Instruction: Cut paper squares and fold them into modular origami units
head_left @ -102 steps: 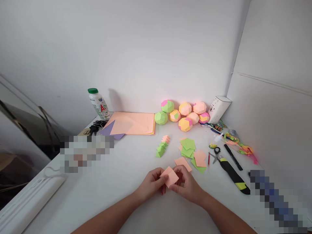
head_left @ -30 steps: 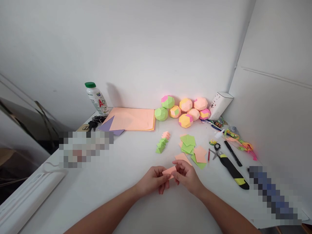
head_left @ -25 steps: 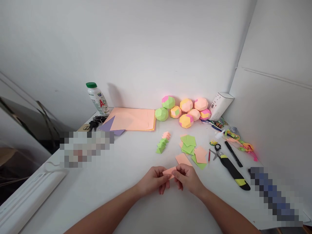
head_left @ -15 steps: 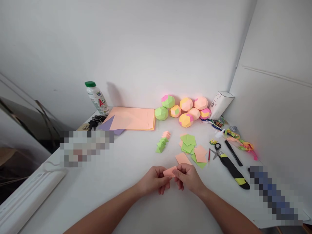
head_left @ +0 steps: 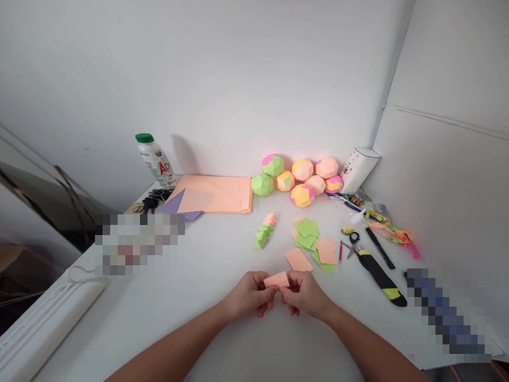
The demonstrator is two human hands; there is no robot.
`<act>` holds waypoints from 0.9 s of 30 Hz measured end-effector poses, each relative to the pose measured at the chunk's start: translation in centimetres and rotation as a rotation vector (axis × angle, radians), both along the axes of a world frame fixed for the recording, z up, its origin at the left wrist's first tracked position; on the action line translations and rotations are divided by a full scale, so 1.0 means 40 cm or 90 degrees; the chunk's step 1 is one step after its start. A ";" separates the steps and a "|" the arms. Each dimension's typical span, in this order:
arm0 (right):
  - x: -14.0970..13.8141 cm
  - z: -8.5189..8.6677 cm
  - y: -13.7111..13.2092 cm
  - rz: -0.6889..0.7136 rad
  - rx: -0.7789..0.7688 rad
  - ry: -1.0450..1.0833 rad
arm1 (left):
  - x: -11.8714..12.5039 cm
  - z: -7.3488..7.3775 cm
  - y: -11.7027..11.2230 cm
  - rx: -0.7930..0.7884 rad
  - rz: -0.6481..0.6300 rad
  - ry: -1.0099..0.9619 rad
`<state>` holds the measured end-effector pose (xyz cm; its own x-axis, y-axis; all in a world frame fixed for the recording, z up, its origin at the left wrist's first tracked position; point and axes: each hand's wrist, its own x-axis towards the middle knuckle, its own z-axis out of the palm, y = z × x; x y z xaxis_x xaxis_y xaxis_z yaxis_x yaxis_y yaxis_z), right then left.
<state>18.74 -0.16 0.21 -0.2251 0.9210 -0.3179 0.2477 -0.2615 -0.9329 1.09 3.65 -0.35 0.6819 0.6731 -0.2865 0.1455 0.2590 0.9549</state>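
A small piece of peach paper (head_left: 276, 280), folded into a narrow strip, is held up between my two hands. My left hand (head_left: 254, 293) pinches its left end, with the thumb along the lower edge. On the other end, my right hand (head_left: 304, 293) grips with thumb and fingers, its thumb at the lower edge. Just beyond my right hand lies a flat peach paper piece (head_left: 298, 260). Further back are a loose pile of green paper pieces (head_left: 307, 233) and more peach pieces (head_left: 326, 250). Left of them stands a row of small folded green and peach units (head_left: 264, 233).
Several faceted paper balls (head_left: 303, 195) sit against the wall, beside stacked peach sheets (head_left: 214, 193). At right lie scissors (head_left: 352, 245), a black-and-yellow cutter (head_left: 382, 278), a black pen (head_left: 380, 248) and a red pencil (head_left: 341, 252). A white bottle (head_left: 157, 162) stands back left.
My right thumb has slid down from the face of the paper strip to its lower edge, and more of the strip shows. The camera view has shifted slightly.
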 end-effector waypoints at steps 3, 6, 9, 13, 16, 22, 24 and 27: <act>0.002 0.003 -0.001 -0.011 0.007 -0.042 | 0.002 0.003 -0.002 0.001 0.000 0.027; 0.023 0.015 0.008 -0.036 0.037 -0.086 | 0.002 0.007 -0.002 -0.002 0.005 0.037; 0.046 0.031 0.020 -0.079 0.063 -0.096 | 0.003 0.008 -0.001 -0.008 0.021 0.031; 0.036 0.036 0.017 -0.025 0.061 -0.044 | 0.004 0.004 -0.002 -0.011 0.028 0.025; 0.008 0.026 0.003 0.027 0.073 -0.042 | 0.005 0.002 -0.004 -0.004 0.023 0.031; 0.002 0.018 -0.004 0.009 0.078 -0.034 | 0.006 0.003 -0.003 -0.001 0.030 0.038; 0.013 0.022 0.000 -0.005 0.078 -0.033 | 0.006 0.003 -0.002 -0.018 0.044 0.017; 0.027 0.028 0.007 -0.033 0.081 -0.022 | 0.005 0.003 -0.001 -0.052 0.075 -0.041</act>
<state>19.81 0.11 1.35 -0.1669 0.9645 -0.2046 0.2699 -0.1549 -0.9503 1.31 3.61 -0.23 0.6178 0.7260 -0.3020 0.0491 0.3478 0.9363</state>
